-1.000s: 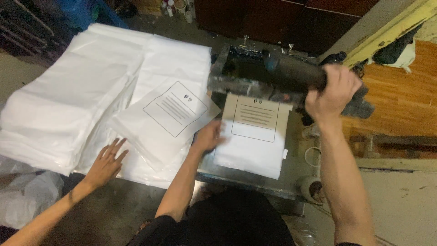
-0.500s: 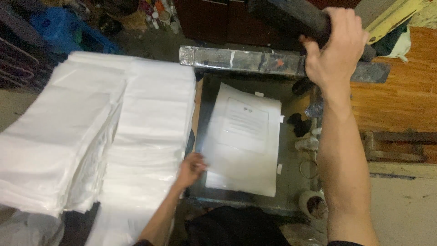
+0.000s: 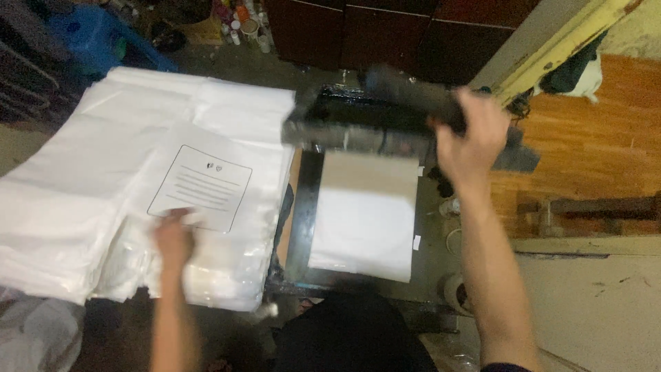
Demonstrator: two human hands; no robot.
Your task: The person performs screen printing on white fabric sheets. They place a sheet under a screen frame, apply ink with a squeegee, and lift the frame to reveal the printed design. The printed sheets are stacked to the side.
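My right hand [image 3: 469,141] grips the dark handle [image 3: 413,96] of a black printing screen frame [image 3: 358,131], held raised and tilted over the press bed. A blank white bag [image 3: 363,217] lies flat on the bed under it. My left hand [image 3: 173,238] rests on a white bag with a printed black-bordered box [image 3: 201,186], on top of the pile at the left. The left hand is blurred, fingers spread on the plastic.
Tall stacks of white plastic bags [image 3: 76,172] cover the table at the left. A wooden board [image 3: 585,151] and a yellow beam [image 3: 551,48] lie at the right. Small pots [image 3: 244,27] stand at the back. Tape rolls [image 3: 454,289] sit beside the press.
The printed bag has gone from the press bed to the left pile with my left hand. A blank bag now lies on the bed. The screen frame has come down somewhat.
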